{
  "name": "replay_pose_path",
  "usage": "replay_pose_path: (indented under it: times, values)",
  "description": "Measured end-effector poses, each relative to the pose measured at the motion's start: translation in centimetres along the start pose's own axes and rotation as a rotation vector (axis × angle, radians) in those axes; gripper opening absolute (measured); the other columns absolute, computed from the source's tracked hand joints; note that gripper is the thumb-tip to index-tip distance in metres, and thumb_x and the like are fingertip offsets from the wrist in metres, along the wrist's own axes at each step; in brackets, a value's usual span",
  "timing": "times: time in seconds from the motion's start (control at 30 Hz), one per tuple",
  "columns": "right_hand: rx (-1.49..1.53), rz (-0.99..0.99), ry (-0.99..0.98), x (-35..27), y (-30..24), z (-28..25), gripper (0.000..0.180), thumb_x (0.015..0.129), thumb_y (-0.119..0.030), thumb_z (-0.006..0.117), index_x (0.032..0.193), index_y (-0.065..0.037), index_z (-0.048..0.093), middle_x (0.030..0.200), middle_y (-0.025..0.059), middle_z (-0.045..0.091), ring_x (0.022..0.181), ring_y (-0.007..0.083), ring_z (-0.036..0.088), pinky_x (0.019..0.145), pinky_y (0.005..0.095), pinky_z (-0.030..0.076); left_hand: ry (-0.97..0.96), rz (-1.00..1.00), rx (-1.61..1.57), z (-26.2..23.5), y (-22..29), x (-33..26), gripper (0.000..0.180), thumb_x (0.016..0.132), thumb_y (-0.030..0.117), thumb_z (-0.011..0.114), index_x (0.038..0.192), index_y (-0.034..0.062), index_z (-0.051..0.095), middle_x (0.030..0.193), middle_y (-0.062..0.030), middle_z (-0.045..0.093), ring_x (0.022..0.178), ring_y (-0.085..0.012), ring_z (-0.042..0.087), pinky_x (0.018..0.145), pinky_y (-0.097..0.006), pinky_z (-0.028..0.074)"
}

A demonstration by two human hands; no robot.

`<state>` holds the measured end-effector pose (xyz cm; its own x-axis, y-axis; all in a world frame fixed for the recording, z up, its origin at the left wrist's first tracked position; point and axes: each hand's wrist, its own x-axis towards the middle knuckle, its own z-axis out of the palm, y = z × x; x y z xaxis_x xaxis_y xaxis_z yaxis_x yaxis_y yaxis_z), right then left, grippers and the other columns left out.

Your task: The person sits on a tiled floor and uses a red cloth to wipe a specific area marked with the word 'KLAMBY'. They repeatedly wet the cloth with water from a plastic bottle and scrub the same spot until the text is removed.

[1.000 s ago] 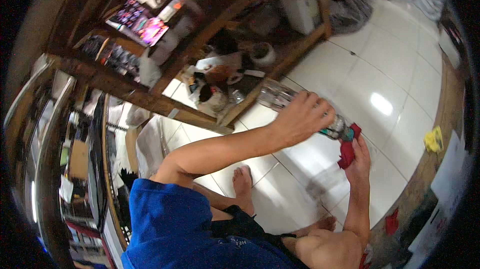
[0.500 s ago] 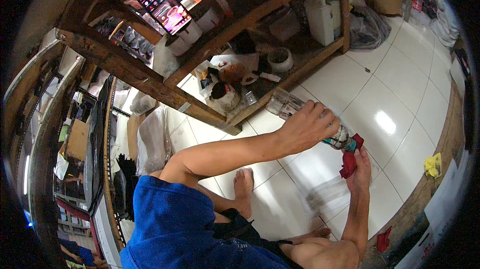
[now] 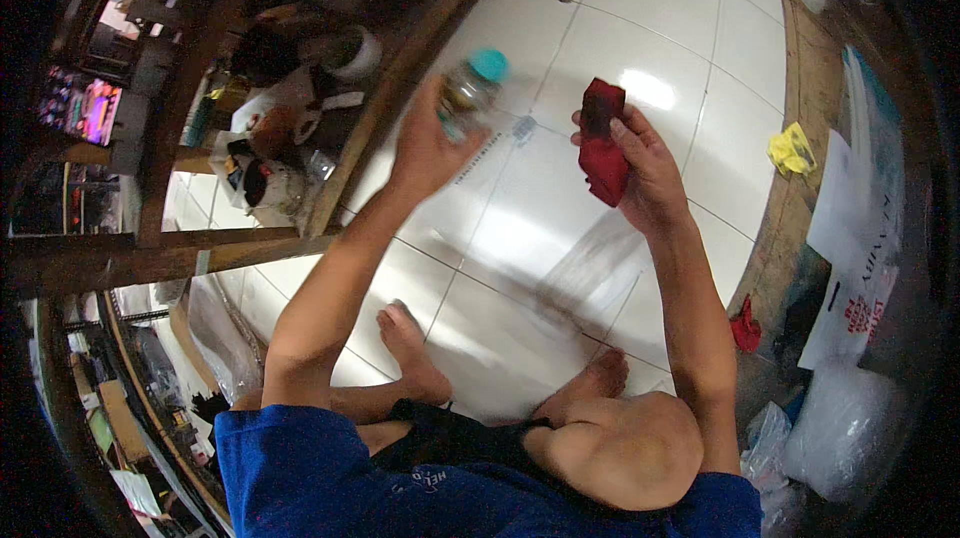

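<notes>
My left hand (image 3: 428, 143) is closed around a clear plastic bottle (image 3: 468, 96) with a teal cap (image 3: 488, 63). The bottle leans with its cap up and away from me; motion smears it and hides its contents. To the right, my right hand (image 3: 652, 176) pinches a folded red cloth (image 3: 605, 163) between thumb and fingers. A dark, damp-looking patch (image 3: 603, 106) marks the cloth's upper part. Bottle and cloth are apart, both held above the white tiled floor (image 3: 560, 268).
At the left is a wooden workbench frame (image 3: 400, 128) with a cluttered lower shelf, including a white tape roll (image 3: 355, 53). A lit phone (image 3: 88, 106) is at the far left. Along the right wooden edge lie a yellow cloth (image 3: 790, 150) and a red scrap (image 3: 745, 326). Plastic wrap (image 3: 850, 428) sits lower right.
The bottle has left the red cloth: before, its tilted capped end touched the cloth. My left hand has swung it away leftward, cap up. My right hand still holds the cloth. The view has turned.
</notes>
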<state>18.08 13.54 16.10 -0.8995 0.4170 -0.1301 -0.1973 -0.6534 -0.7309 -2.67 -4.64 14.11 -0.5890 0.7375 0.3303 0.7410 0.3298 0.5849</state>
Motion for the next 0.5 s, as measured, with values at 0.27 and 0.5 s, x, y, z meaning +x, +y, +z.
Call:
replay_pose_path:
  times: [0.27, 0.5]
  values:
    - [-0.057, 0.066, 0.157, -3.5, -0.1, -5.7, 0.047, 0.094, -0.019, 0.057, 0.136, -0.006, 0.041, 0.113, 0.018, 0.061, 0.094, 0.0248, 0.065, 0.081, 0.0343, 0.055, 0.056, -0.234, -0.231, 1.1, -3.4, 7.5, 0.063, 0.078, 0.026, 0.078, 0.127, 0.0007, 0.049, 0.116, -0.0169, 0.062, 0.106, -0.03, 0.06, 0.094, -0.038, 0.045]
    - [0.083, 0.124, 0.23, -7.3, 2.9, -8.5, 0.048, 0.097, -0.024, 0.053, 0.138, -0.004, 0.039, 0.117, 0.0181, 0.059, 0.096, 0.0261, 0.064, 0.08, 0.0357, 0.055, 0.224, -0.246, -0.25, 8.1, -9.5, 10.1, 0.067, 0.076, 0.045, 0.076, 0.121, -0.0003, 0.056, 0.111, -0.0174, 0.066, 0.104, -0.0301, 0.062, 0.093, -0.037, 0.046]
